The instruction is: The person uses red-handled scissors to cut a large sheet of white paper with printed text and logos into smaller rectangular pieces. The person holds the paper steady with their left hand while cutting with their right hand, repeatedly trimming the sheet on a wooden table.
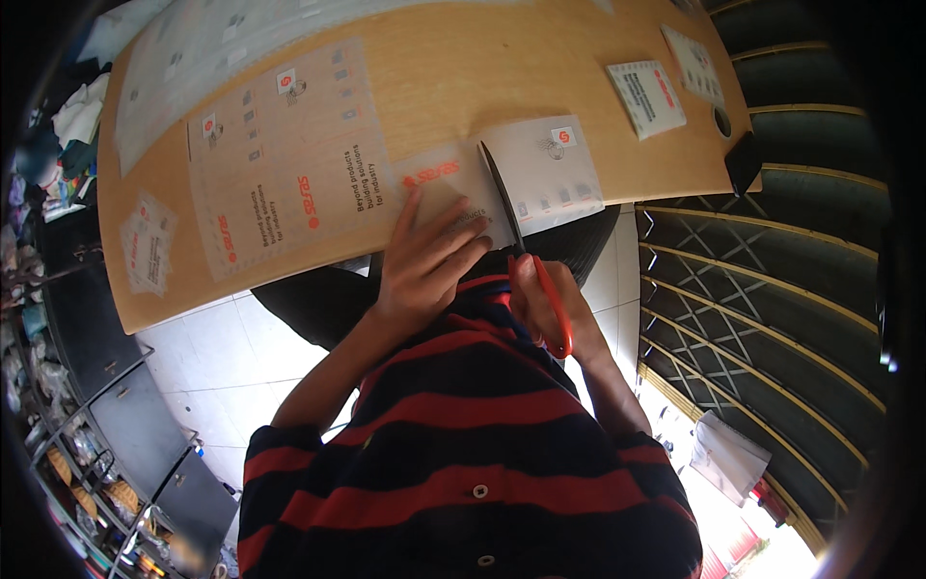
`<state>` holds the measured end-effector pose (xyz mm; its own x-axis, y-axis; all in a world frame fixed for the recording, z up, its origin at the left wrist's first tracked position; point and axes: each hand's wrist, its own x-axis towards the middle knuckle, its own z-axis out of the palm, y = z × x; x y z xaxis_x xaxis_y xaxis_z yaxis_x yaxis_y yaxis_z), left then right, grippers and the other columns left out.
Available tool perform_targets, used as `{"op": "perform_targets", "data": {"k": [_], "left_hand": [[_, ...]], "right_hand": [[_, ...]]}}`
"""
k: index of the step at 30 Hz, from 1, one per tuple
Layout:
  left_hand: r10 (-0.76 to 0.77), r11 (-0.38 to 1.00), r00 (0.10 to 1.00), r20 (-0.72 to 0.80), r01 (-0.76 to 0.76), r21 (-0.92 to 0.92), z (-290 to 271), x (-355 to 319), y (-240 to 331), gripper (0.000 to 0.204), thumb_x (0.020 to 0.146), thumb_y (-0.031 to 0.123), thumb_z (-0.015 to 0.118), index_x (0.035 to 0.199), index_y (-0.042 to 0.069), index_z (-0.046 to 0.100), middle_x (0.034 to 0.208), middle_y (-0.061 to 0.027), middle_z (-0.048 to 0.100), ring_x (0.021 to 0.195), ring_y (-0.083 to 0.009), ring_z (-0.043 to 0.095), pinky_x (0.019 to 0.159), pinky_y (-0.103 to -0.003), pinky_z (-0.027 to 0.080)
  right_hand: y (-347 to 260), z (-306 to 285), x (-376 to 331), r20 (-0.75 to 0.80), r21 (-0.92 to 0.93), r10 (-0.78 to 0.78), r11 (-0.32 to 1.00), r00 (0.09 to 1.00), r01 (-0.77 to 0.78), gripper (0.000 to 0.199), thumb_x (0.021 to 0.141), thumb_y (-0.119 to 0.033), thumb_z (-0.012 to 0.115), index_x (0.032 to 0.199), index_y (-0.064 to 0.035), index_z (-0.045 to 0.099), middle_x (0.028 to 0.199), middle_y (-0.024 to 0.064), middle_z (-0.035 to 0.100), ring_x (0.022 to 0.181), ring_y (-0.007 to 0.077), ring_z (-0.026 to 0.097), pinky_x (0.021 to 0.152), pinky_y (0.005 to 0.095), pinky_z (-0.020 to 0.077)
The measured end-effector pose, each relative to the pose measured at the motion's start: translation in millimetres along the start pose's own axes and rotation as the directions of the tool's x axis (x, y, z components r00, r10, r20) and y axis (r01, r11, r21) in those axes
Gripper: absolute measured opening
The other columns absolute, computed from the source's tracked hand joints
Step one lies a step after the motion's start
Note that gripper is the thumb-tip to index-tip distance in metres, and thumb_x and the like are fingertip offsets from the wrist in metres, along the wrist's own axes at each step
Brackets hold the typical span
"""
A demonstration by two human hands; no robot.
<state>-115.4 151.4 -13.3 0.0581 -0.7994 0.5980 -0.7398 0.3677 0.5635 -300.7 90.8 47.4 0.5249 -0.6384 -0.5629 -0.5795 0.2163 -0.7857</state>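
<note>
A translucent printed sheet (552, 183) lies near the front edge of the table, its front corner reaching that edge. My left hand (422, 268) rests on the left part of this sheet, fingers stretched out flat. Red-handled scissors (503, 198) are gripped in my right hand (525, 299), close to my body. Their dark blade runs across the sheet, pointing away from me. Whether the sheet is cut through along the blade I cannot tell. Just left of my left hand lies a larger translucent sheet (328, 183) with red and black print.
The brown tabletop (482, 58) carries small printed pieces (648, 99) at the far right and another piece (149, 246) at the left. Clear sheeting (174, 77) covers the far left. A folding metal gate (762, 241) stands right; dark cabinets (140, 415) stand left.
</note>
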Motion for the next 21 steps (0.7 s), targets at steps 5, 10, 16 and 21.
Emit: {"op": "perform_targets", "data": {"k": [5,10,16,21], "left_hand": [[0.002,1.000,1.000,0.012,-0.002,0.004,-1,0,0,0.018,0.081,-0.001,0.065,0.094,0.007,0.074,0.107,-0.0051,0.071,0.113,-0.0271,0.065,0.107,-0.060,0.037],[0.012,1.000,1.000,0.026,-0.012,-0.004,-1,0,-1,0.018,0.080,-0.001,0.065,0.094,0.007,0.073,0.106,-0.0055,0.071,0.113,-0.0279,0.065,0.107,-0.060,0.037],[0.026,1.000,0.999,0.035,-0.026,-0.009,-3,3,2,0.017,0.080,-0.001,0.065,0.093,0.006,0.073,0.106,-0.0060,0.071,0.112,-0.0283,0.065,0.106,-0.060,0.037],[0.034,0.999,0.999,0.024,-0.033,-0.004,-1,0,-3,0.015,0.081,-0.001,0.065,0.093,0.005,0.072,0.106,-0.0059,0.071,0.112,-0.0287,0.065,0.106,-0.061,0.037]], "right_hand": [[-8,-3,3,0.001,-0.058,0.053,0.997,0.999,-0.053,0.074,0.103,-0.056,0.031,0.056,-0.0022,0.050,0.042,0.0029,0.045,0.034,0.0113,0.048,0.035,0.0249,0.0368],[-7,-5,4,0.003,-0.037,0.046,0.998,0.999,-0.046,0.075,0.103,-0.056,0.032,0.054,-0.0020,0.051,0.040,0.0036,0.044,0.034,0.0117,0.048,0.036,0.0244,0.0372],[-10,-14,11,0.034,-0.068,-0.011,0.998,0.999,0.013,0.077,0.101,-0.060,0.034,0.052,-0.0026,0.050,0.040,0.0040,0.044,0.033,0.0117,0.047,0.037,0.0249,0.0376],[-13,-12,15,0.030,0.002,-0.015,1.000,0.999,0.015,0.078,0.100,-0.062,0.034,0.052,-0.0021,0.050,0.040,0.0041,0.045,0.033,0.0119,0.046,0.036,0.0256,0.0374]]}}
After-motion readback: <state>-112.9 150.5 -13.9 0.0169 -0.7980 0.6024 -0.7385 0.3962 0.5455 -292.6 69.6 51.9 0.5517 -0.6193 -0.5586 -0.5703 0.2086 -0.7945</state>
